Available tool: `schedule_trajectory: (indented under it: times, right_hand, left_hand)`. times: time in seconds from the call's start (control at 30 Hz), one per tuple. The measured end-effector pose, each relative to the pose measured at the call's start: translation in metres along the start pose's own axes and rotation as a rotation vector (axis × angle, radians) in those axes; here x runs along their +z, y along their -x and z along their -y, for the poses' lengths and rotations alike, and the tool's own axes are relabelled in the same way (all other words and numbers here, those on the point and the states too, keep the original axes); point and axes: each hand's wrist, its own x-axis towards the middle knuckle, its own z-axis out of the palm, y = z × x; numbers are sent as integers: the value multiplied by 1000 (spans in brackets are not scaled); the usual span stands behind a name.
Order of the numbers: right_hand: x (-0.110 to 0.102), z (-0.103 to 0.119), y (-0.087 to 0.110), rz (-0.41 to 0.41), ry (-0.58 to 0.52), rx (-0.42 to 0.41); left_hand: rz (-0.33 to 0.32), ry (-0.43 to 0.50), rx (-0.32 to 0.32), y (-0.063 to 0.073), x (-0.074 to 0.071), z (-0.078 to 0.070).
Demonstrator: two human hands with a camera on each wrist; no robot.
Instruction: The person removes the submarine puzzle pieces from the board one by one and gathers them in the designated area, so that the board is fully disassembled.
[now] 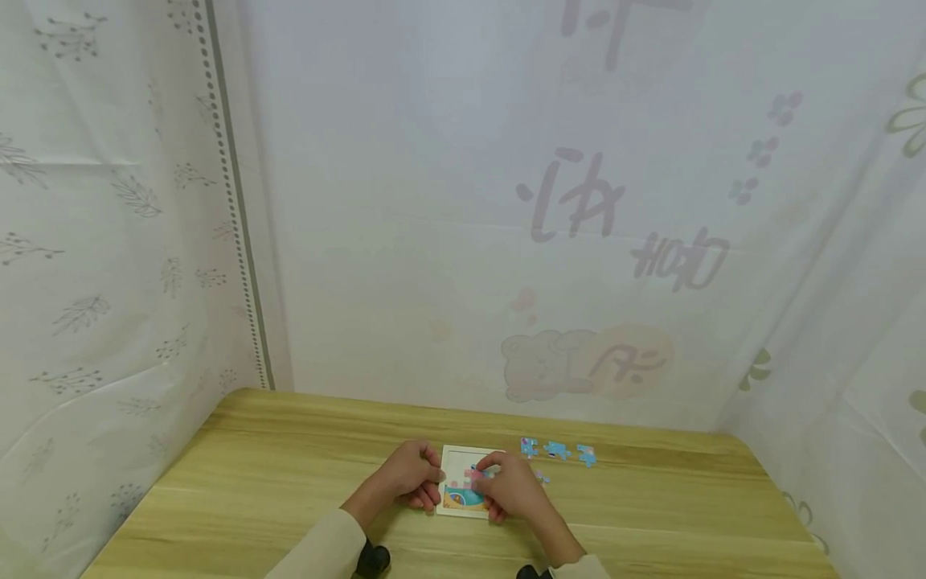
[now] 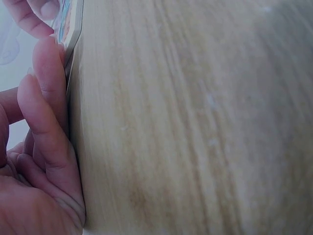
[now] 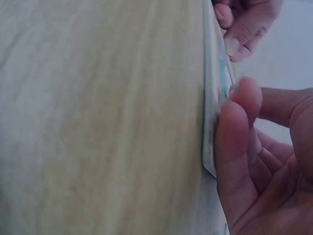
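Observation:
A small jigsaw tray (image 1: 469, 448) with a pale rim lies flat on the table. Along its bottom sit joined pieces in teal and orange (image 1: 463, 498). My left hand (image 1: 415, 476) holds the tray's left edge, thumb over the rim and other fingers beside it. Above the tray's right half, my right hand (image 1: 512, 484) pinches a pink puzzle piece (image 1: 477, 475) between thumb and forefinger, partly hidden by the fingers. In the right wrist view, the right fingertips (image 3: 232, 115) are right at the tray's side rim (image 3: 209, 98).
Blue puzzle pieces lie beyond the tray to the right: one on the left (image 1: 529, 447), a middle one (image 1: 556, 450) and a right one (image 1: 587, 455). Another piece (image 1: 543, 478) shows partly behind my right hand. Patterned curtains (image 1: 434, 241) enclose the wooden table (image 1: 304, 450).

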Motion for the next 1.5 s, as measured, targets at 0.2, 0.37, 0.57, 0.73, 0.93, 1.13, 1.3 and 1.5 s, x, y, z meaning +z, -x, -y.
schedule_trajectory:
  times: [0.2,0.37,0.57,0.73,0.93,1.13,1.3,1.5]
  right_hand:
    - [3,1,-2,-25,41,48]
    - [1,5,-4,7,35,68]
    - [-2,7,-5,61,5,58]
    - [-5,6,-5,94,12,34]
    - [-18,4,-1,132,-88,7]
    - [-43,-2,8,60,-196,58]
    - [-74,-11,20,-27,-220,80]
    - [-105,-24,38,-109,-172,135]
  left_hand:
    - [-1,-2,-4,0,1,-2]
    - [-9,-10,-7,-1,0,-2]
    - [1,-4,-4,-1,0,-1]
    - [-2,-7,-5,-1,0,-1]
    - [-4,-7,-9,-2,1,-1]
    - [-5,-16,1,-1,1,1]
    - [-10,-18,-1,0,1,0]
    - [-16,-16,-6,-3,-1,3]
